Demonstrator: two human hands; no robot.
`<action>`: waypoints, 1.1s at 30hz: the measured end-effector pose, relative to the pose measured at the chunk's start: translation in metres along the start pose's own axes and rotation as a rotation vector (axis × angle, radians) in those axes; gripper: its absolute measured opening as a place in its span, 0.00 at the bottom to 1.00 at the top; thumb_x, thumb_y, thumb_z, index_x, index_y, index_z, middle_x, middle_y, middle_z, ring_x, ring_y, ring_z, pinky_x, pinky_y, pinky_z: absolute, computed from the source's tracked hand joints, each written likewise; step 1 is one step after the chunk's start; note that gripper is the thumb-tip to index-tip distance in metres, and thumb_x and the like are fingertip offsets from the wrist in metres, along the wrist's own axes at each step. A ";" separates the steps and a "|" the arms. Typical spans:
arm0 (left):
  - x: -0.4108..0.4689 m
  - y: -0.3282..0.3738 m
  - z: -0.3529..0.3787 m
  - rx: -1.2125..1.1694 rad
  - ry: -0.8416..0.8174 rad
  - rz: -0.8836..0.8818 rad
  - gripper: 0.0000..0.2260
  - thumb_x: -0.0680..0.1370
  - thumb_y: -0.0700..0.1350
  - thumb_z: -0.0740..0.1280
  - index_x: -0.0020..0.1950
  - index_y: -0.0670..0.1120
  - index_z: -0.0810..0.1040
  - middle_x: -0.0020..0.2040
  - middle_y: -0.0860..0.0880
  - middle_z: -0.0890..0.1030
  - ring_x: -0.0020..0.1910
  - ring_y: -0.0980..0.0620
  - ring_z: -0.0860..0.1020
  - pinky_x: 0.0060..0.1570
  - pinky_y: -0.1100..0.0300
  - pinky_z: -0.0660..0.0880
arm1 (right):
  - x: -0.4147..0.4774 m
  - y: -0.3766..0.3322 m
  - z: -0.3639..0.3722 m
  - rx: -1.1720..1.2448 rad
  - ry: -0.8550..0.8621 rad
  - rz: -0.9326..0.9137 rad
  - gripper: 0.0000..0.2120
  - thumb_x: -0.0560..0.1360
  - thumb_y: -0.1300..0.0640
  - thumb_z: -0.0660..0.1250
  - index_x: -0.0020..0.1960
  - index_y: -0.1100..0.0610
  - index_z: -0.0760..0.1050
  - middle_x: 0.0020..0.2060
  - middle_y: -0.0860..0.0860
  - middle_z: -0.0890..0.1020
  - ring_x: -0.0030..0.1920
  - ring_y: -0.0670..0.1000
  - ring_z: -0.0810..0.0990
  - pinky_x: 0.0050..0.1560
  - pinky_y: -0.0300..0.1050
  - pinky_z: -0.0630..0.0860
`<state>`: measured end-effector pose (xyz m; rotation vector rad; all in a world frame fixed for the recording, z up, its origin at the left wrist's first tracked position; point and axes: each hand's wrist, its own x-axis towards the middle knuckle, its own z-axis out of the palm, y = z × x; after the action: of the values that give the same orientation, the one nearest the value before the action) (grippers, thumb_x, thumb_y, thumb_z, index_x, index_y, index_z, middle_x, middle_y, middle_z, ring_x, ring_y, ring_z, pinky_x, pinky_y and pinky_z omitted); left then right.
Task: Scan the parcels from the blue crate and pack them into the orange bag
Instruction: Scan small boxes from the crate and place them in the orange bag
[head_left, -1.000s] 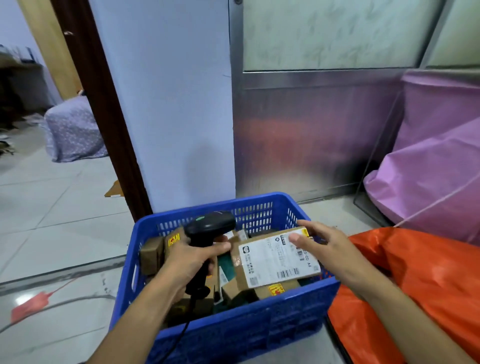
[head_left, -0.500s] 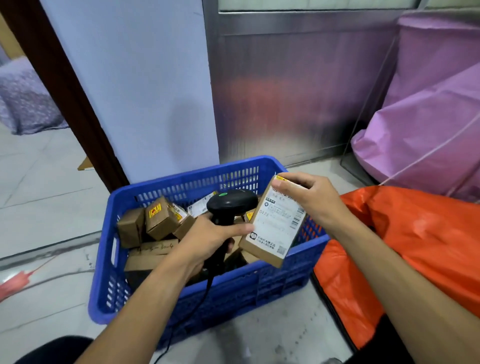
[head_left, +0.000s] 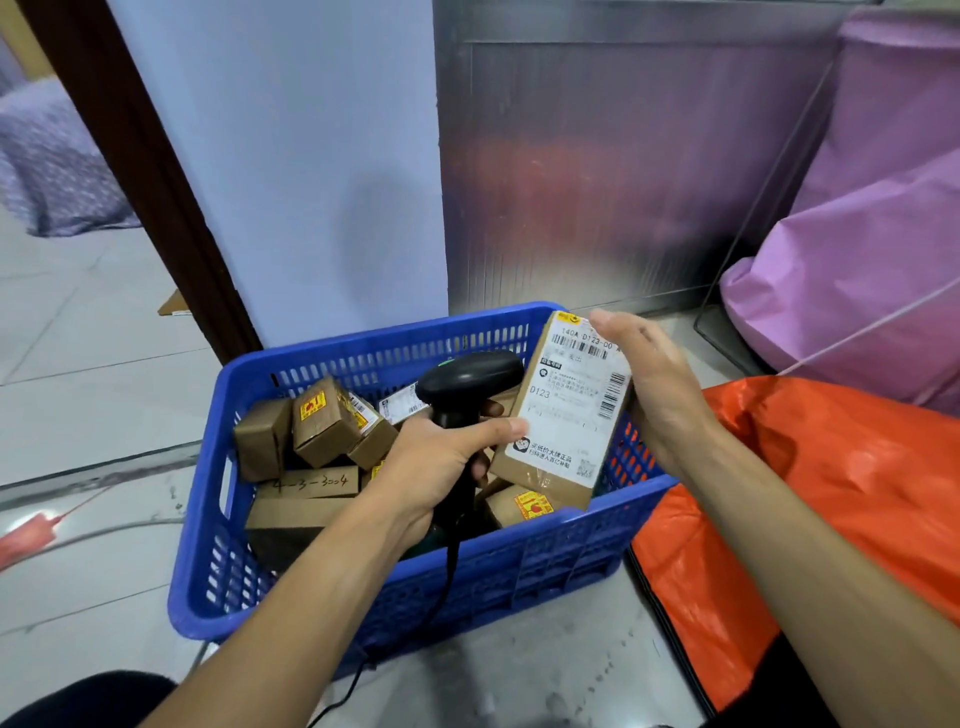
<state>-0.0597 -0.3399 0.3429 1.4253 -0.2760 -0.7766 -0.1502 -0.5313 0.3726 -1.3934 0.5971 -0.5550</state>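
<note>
My right hand (head_left: 660, 395) keeps its grip clamped on the parcel (head_left: 566, 410) above the right side of the blue crate (head_left: 363, 613), long axis near upright, my left hand (head_left: 441, 457) clamping the scanner (head_left: 467, 374) just left of it; the orange bag (head_left: 831, 493) lies right of the crate, nearer my right hand.

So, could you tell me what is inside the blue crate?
Brown cardboard parcels lie in the blue crate. The left hand, scanner and held parcel hide its middle and bottom.
</note>
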 end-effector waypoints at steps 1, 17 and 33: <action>0.000 0.002 0.000 -0.018 0.002 0.006 0.09 0.70 0.41 0.81 0.46 0.44 0.84 0.35 0.46 0.81 0.27 0.52 0.69 0.31 0.58 0.70 | -0.002 0.001 0.002 0.052 -0.055 0.031 0.39 0.64 0.38 0.79 0.68 0.57 0.74 0.55 0.55 0.86 0.54 0.55 0.86 0.59 0.59 0.81; -0.011 0.023 -0.026 -0.025 0.154 0.114 0.08 0.74 0.47 0.77 0.47 0.43 0.84 0.43 0.33 0.83 0.27 0.50 0.71 0.36 0.52 0.71 | -0.012 0.013 0.015 -0.158 -0.152 0.069 0.23 0.73 0.52 0.78 0.66 0.48 0.77 0.55 0.47 0.87 0.52 0.48 0.87 0.52 0.48 0.84; -0.021 0.026 -0.029 -0.027 0.053 0.116 0.06 0.77 0.44 0.75 0.44 0.42 0.81 0.31 0.46 0.76 0.27 0.51 0.70 0.32 0.56 0.70 | -0.002 0.022 0.005 -0.315 -0.016 0.021 0.24 0.73 0.53 0.79 0.65 0.51 0.74 0.55 0.48 0.86 0.49 0.48 0.88 0.50 0.49 0.85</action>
<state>-0.0492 -0.3050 0.3682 1.3900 -0.3032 -0.6444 -0.1477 -0.5238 0.3514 -1.6844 0.7073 -0.4451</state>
